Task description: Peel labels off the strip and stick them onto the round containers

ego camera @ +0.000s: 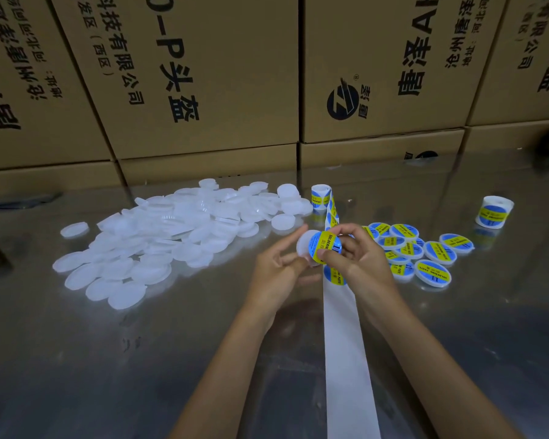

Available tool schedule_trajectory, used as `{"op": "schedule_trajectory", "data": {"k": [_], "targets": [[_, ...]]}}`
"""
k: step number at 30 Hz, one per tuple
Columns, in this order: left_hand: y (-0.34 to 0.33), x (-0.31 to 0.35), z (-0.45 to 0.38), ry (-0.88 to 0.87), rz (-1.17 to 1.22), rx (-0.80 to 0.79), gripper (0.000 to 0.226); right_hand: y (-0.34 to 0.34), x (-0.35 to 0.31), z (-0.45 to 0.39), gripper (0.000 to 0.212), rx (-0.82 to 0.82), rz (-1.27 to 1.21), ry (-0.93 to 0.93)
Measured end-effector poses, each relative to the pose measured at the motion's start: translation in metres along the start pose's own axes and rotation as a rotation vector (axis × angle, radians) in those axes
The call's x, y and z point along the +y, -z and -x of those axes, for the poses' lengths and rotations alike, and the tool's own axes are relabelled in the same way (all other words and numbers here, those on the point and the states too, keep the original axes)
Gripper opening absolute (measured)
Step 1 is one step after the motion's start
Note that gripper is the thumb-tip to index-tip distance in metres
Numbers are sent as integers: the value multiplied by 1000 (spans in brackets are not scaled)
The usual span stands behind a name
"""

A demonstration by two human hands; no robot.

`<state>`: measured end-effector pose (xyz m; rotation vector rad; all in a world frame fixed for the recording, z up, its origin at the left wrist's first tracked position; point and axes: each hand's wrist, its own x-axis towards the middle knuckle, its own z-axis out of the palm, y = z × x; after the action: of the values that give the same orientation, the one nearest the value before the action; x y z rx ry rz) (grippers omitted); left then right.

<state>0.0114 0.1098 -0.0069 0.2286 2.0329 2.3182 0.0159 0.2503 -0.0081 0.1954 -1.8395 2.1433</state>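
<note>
I see my left hand [278, 264] holding a white round container [305, 248] above the table [108, 359] while my right hand [352, 251] pinches a blue-yellow label [323, 245] onto it. The strip [346, 359] runs underneath; unlabelled containers [159, 242] are heaped left, labelled ones [425, 255] right, cardboard boxes [203, 74] behind.

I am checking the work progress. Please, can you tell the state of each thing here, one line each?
Left hand: holds the white container at its edge.
Right hand: pinches a label onto that container.
Strip: peeled bare near the person, labels left farther up.
Plain containers: piled, unlabelled.
Labelled containers: grouped, labels on.
Near roll: upright, partly unwound.
Far roll: upright, wound.
</note>
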Motion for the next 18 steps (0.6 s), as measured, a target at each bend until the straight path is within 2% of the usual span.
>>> {"op": "schedule_trajectory", "data": {"k": [4, 18], "targets": [[-4, 1, 2, 7, 29, -47, 50, 1, 2, -1, 35, 31, 39, 31], [-12, 4, 6, -2, 42, -67, 51, 0, 8, -2, 36, 89, 168, 96]]}}
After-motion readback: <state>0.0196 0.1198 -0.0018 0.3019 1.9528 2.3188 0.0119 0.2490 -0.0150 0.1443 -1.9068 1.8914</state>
